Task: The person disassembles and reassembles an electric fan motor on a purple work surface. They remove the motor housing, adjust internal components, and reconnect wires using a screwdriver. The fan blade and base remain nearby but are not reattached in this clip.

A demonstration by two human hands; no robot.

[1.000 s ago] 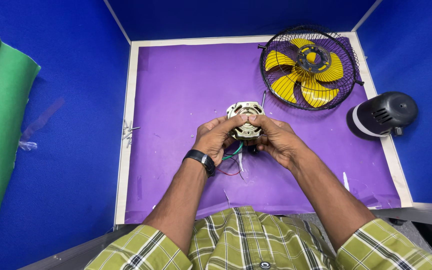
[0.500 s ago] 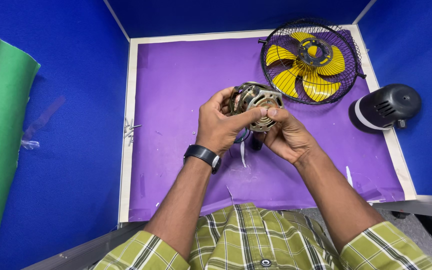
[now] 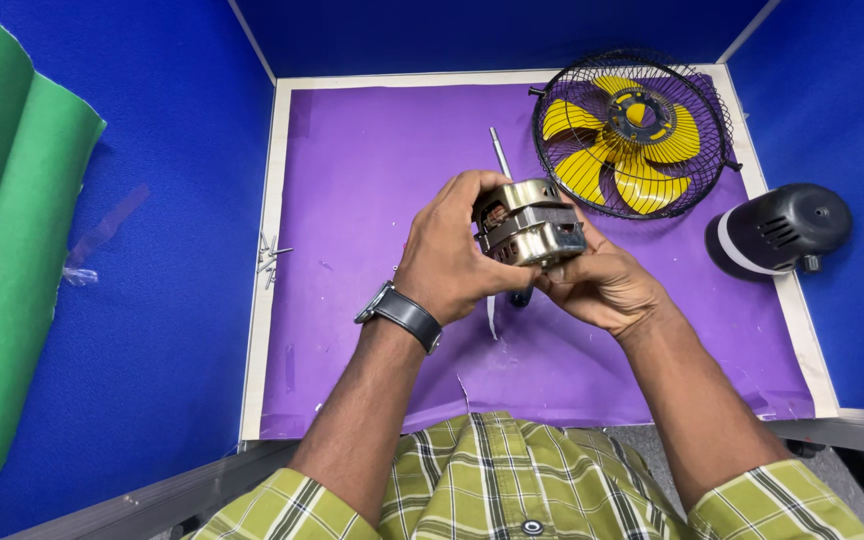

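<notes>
While both hands — left hand (image 3: pixel 452 255), right hand (image 3: pixel 602 285) — wrap fingers around the metal motor (image 3: pixel 529 222), it hangs above the purple mat (image 3: pixel 372 170), near the fan cage (image 3: pixel 632 133).

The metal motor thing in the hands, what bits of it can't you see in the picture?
In the head view:
- The motor: its left side is hidden by the left hand, its underside by the right hand.
- Its shaft: the lower end vanishes behind the left hand.
- The dark item below the motor: mostly covered by both hands, so unidentifiable.
- The windings inside: too small to make out.
</notes>
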